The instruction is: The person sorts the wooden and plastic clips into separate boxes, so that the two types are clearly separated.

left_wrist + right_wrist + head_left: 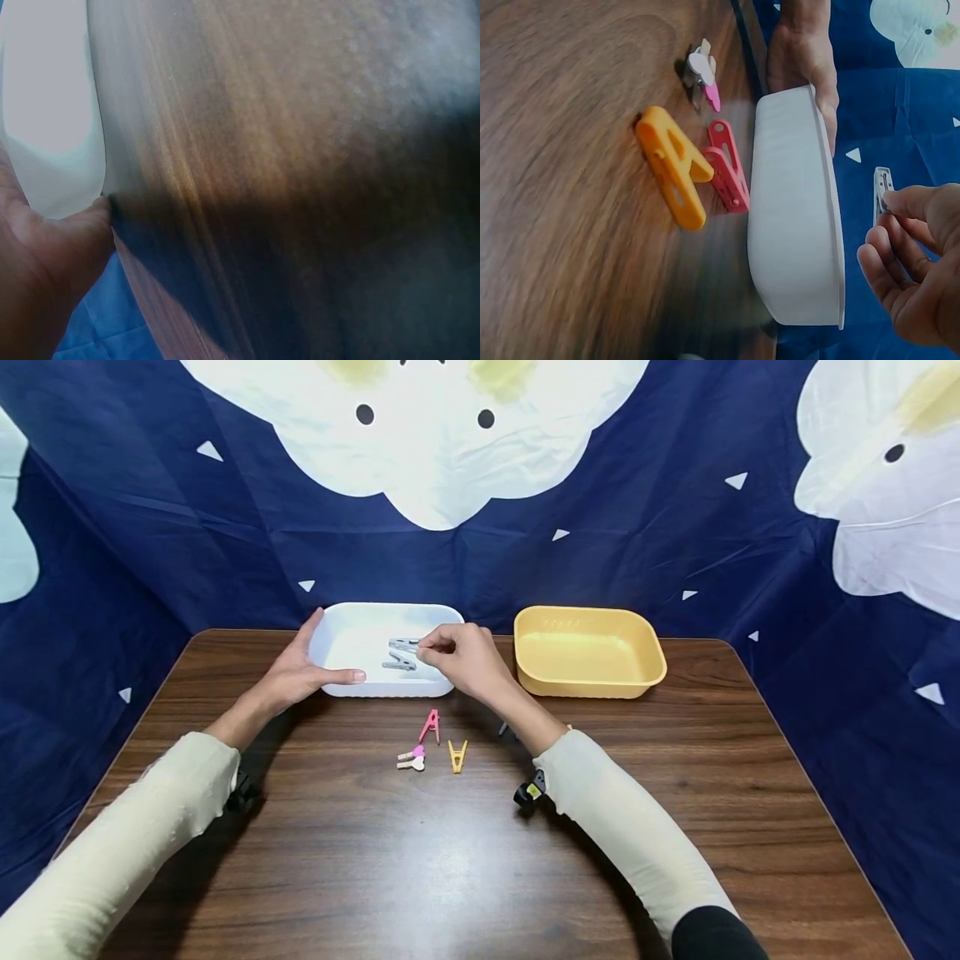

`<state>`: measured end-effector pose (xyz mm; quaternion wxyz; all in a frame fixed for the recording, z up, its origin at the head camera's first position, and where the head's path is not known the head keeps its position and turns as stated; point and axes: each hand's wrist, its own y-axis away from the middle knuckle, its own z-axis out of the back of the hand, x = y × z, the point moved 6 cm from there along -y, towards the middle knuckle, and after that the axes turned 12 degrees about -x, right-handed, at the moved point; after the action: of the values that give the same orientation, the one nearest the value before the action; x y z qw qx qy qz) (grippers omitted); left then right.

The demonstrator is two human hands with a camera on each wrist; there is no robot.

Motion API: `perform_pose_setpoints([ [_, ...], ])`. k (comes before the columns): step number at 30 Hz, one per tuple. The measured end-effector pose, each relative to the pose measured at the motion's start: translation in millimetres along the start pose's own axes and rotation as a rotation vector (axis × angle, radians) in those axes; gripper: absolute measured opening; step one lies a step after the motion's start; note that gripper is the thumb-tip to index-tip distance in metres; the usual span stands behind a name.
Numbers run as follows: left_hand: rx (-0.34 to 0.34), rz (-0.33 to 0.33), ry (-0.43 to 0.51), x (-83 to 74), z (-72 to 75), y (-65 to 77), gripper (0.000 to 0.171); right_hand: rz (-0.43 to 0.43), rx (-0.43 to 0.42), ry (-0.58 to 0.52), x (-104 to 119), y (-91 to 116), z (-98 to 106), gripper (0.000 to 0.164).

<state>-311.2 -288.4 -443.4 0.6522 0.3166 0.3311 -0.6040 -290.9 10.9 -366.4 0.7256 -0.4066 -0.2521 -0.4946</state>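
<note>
My right hand (468, 656) is above the white basin (388, 691) and pinches a grey clothespin (883, 187) between thumb and fingertips. Another grey clothespin (400, 662) shows inside the basin in the head view. Around the basin's left end my left hand (300, 670) is spread, its thumb straight along the front rim and its fingers at the left side. The left wrist view has that thumb against the basin's wall. On the table in front of the basin lie a pink clothespin (431, 726), a yellow clothespin (457, 757) and small wooden clips with heart-shaped tops (413, 757).
To the right of the white basin stands a yellow basin (592, 687). A dark small item (503, 727) is partly covered by my right forearm. Behind the wooden table (337, 860) hangs a dark blue cloth (487, 568) with white shapes.
</note>
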Motion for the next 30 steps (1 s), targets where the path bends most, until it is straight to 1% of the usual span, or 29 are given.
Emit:
perform_pose_setpoints([
  [6,0.001,0.01,-0.005,0.2,0.5,1.4,0.149,-0.019,0.002,0.001,1.7,-5.9,-5.3,0.013],
  [15,-0.001,0.013,-0.009,-1.9,1.5,2.6,0.149,-0.049,-0.004,0.018,-3.3,-15.1,-11.5,0.013],
  [30,0.003,0.009,0.0,-3.5,1.0,4.0,0.149,-0.059,-0.042,0.069,-6.9,-29.5,-25.3,0.011],
])
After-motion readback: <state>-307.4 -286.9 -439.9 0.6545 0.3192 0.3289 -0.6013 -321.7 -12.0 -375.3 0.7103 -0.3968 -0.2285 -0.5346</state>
